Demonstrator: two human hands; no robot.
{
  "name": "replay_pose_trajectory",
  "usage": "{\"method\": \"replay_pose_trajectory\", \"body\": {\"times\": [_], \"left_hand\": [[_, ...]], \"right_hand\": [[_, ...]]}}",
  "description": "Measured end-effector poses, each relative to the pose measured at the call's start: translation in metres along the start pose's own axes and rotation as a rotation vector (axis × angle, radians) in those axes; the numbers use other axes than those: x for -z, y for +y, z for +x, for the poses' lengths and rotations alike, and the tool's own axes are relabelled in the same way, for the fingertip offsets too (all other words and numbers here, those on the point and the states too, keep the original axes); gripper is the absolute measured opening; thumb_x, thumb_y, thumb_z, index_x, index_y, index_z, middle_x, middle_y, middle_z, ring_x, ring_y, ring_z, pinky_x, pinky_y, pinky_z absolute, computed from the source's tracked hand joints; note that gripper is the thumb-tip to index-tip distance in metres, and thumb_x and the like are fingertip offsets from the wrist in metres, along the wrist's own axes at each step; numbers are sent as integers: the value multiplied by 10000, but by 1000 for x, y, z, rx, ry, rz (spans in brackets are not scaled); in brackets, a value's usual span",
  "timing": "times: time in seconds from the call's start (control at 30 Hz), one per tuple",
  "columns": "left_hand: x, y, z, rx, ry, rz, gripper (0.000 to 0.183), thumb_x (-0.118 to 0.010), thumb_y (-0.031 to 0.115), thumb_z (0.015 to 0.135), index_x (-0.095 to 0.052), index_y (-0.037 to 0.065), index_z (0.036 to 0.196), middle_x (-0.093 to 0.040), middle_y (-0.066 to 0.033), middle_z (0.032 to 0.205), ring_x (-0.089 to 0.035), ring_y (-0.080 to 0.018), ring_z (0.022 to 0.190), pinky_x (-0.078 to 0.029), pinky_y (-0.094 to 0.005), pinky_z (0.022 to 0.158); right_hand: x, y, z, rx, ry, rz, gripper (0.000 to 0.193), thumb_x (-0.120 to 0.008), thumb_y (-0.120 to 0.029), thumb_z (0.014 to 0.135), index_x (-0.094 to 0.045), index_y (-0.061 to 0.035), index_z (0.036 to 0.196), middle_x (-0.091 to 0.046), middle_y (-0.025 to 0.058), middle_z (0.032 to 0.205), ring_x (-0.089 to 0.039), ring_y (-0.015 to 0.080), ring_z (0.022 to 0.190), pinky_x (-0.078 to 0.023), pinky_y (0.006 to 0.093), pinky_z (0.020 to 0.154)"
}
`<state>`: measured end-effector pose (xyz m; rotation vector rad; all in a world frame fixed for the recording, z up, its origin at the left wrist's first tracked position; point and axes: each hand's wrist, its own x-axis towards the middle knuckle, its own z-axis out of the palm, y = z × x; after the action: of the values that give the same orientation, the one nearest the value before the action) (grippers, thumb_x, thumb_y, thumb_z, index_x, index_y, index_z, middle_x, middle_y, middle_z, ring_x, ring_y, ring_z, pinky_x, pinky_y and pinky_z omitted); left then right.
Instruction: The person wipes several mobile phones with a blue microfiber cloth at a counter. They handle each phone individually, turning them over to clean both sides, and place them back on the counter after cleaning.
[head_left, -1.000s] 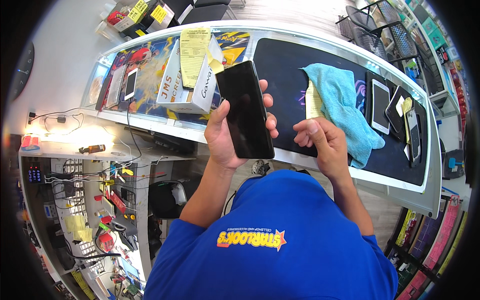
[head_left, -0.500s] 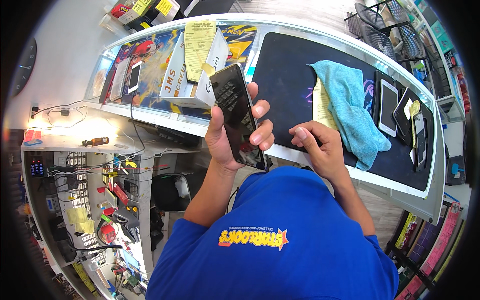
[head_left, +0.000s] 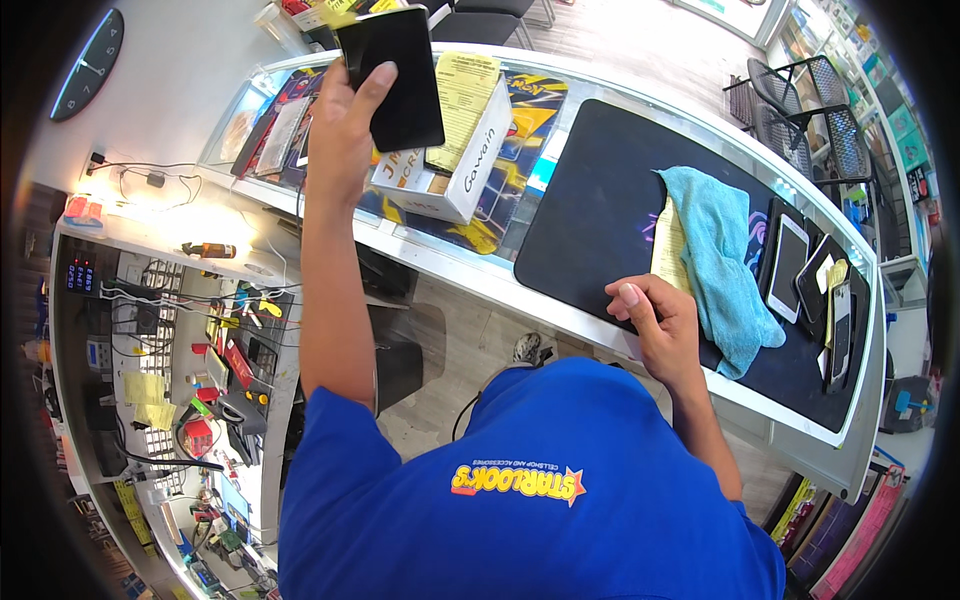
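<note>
My left hand (head_left: pixel 345 130) is stretched far forward over the counter and grips a black smartphone (head_left: pixel 400 85), the thumb lying on its dark face. A piece of yellow paper shows at the phone's upper end. Just beyond the hand, a white cardboard box (head_left: pixel 455 195) holds a yellow paper form (head_left: pixel 466 95); the phone covers part of the box. My right hand (head_left: pixel 658 325) hovers by the near edge of the black mat (head_left: pixel 580 190), fingers curled and thumb against them, nothing visible inside. Beside it a teal cloth (head_left: pixel 712 265) partly covers a yellow paper (head_left: pixel 672 245).
Several phones, including a white one (head_left: pixel 788 268), lie at the mat's right end. The glass counter has a white front edge (head_left: pixel 450 262). On the left stands a workbench (head_left: pixel 130 215) with cables, tools and a small brown bottle (head_left: pixel 208 250). Mesh chairs (head_left: pixel 815 120) are beyond the counter.
My left hand has carried the phone forward and left, from in front of my chest to above the box. My right hand stays curled near the mat's edge. The view has shifted slightly.
</note>
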<state>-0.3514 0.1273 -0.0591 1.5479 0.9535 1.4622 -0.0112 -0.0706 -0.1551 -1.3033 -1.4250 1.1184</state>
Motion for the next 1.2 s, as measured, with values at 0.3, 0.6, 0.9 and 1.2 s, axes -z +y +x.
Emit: {"method": "replay_pose_trajectory", "body": {"times": [0.3, 0.6, 0.9, 1.2], "left_hand": [[8, -25, 31, 214, -313, 137, 509, -787, 274, 1031, -619, -10, 1420, -751, -81, 1255, -686, -117, 1162, -528, -288, 1060], [11, -33, 28, 105, -357, 494, 502, -811, 282, 972, -681, 22, 1381, -697, -110, 1306, -623, -249, 1234, -437, -388, 1121], [27, -58, 32, -108, -296, 1174, 670, -831, 419, 936, -622, 79, 1474, -548, -167, 1499, -444, -343, 1454, -353, -478, 1210], [-144, 14, -62, -383, -259, 323, 307, -786, 175, 1010, -714, 58, 1284, -707, -95, 1236, -638, -219, 1213, -500, -358, 1052]], "right_hand": [[0, 5, -1, 1, 30, -12, 333, -653, -287, 1120, -784, 18, 1099, -760, 63, 872, -688, 108, 813, -532, 271, 755], [2, -1, -6, 41, 139, 6, 212, -746, -221, 1047, -791, -17, 1078, -761, 84, 872, -659, 169, 732, -501, 333, 685], [87, 5, -28, 85, 477, -1034, 344, -806, -232, 969, -757, -68, 1267, -762, 88, 1071, -691, 293, 1036, -520, 436, 975], [185, -44, -33, 367, 1065, 282, 471, -731, -304, 1075, -642, 20, 1405, -734, 132, 1258, -734, 222, 1109, -594, 375, 937]]}}
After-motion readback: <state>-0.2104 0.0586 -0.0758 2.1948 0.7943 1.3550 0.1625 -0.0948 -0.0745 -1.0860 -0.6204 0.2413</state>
